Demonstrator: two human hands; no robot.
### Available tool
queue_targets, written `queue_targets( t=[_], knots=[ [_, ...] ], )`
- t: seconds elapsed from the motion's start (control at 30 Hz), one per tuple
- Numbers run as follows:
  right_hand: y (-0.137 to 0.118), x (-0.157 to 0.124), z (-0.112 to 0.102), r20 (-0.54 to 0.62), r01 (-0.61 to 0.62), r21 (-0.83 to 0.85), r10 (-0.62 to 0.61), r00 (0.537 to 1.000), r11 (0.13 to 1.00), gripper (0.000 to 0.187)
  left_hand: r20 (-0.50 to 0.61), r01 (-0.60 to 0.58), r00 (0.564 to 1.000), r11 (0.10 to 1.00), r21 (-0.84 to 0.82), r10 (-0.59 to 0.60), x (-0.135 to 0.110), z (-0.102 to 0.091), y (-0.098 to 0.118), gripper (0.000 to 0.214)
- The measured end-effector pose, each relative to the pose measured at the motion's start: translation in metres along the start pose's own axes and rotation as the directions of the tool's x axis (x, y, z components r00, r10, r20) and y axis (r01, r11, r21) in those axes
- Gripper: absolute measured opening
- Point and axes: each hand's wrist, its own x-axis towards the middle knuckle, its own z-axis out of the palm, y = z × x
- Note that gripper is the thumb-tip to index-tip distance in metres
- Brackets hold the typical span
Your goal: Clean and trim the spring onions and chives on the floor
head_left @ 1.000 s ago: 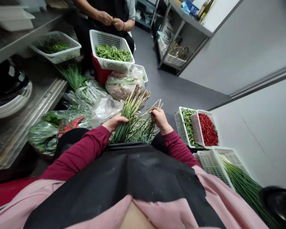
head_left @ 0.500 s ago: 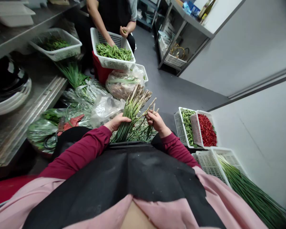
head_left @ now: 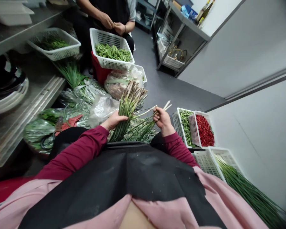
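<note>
Just past the black apron (head_left: 124, 171), the left hand (head_left: 115, 121) is wrapped around a thick bunch of green onions (head_left: 126, 108), root ends pointing away, and the right hand (head_left: 162, 118) near it pinches a few stalks (head_left: 167, 106). To the right, 2 white baskets (head_left: 194, 129) hold green pods (head_left: 186, 122) and red chilies (head_left: 204, 130). Farther off, another person's 2 hands (head_left: 119, 28) meet behind a basket (head_left: 109, 64) of green beans (head_left: 113, 52).

rough stalk ends (head_left: 133, 91), glossy plastic bag (head_left: 101, 108), matt apron (head_left: 143, 173)
</note>
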Motion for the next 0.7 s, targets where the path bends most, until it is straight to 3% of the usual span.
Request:
queue_targets(
  t=[0.1, 0.2, 0.23, 0.3, 0.37, 0.4, 0.47, 0.53, 0.6, 0.7],
  knots=[
    [-0.032, 0.015, -0.027, -0.175, 0.131, 0.073, -0.116, 0.978, 0.989, 0.022, 0.014, 0.006, 1.0, 1.0, 0.016, -0.006, -0.001, -0.007, 0.003, 0.031],
    [-0.047, 0.027, -0.053, -0.311, 0.257, -0.061, -0.263, 0.913, 0.965, 0.023, -0.016, 0.017, 1.0, 1.0, 0.024, -0.017, -0.002, -0.013, 0.006, 0.033],
    [-0.044, 0.028, -0.058, -0.309, 0.256, -0.164, -0.296, 0.904, 0.953, 0.022, -0.024, 0.026, 0.999, 1.0, 0.018, -0.025, -0.003, -0.015, 0.007, 0.034],
    [-0.024, 0.028, -0.059, -0.192, 0.163, -0.443, -0.272, 0.943, 0.881, 0.021, -0.039, 0.053, 0.998, 0.998, -0.015, -0.053, -0.004, -0.016, 0.009, 0.035],
    [0.006, 0.025, -0.049, -0.001, 0.058, -0.732, -0.085, 0.996, 0.678, 0.024, -0.052, 0.085, 0.995, 0.995, -0.057, -0.088, -0.004, -0.015, 0.011, 0.036],
    [0.022, 0.024, -0.041, 0.07, 0.042, -0.835, 0.031, 0.997, 0.549, 0.027, -0.055, 0.103, 0.993, 0.992, -0.074, -0.107, -0.005, -0.014, 0.012, 0.035],
    [0.047, 0.02, -0.026, 0.116, 0.053, -0.942, 0.173, 0.978, 0.332, 0.032, -0.05, 0.139, 0.988, 0.985, -0.102, -0.144, -0.005, -0.011, 0.013, 0.035],
    [0.057, 0.016, -0.016, 0.072, 0.042, -0.978, 0.143, 0.987, 0.203, 0.035, -0.037, 0.172, 0.983, 0.975, -0.138, -0.178, -0.005, -0.009, 0.013, 0.034],
    [0.052, 0.012, -0.01, 0.05, 0.053, -0.972, -0.021, 0.999, 0.229, 0.035, -0.019, 0.2, 0.978, 0.964, -0.177, -0.206, -0.003, -0.008, 0.011, 0.032],
    [0.036, 0.005, -0.002, 0.134, 0.248, -0.788, -0.236, 0.962, 0.563, 0.033, 0.041, 0.256, 0.967, 0.945, -0.203, -0.252, 0.0, -0.007, 0.006, 0.025]
  ],
)
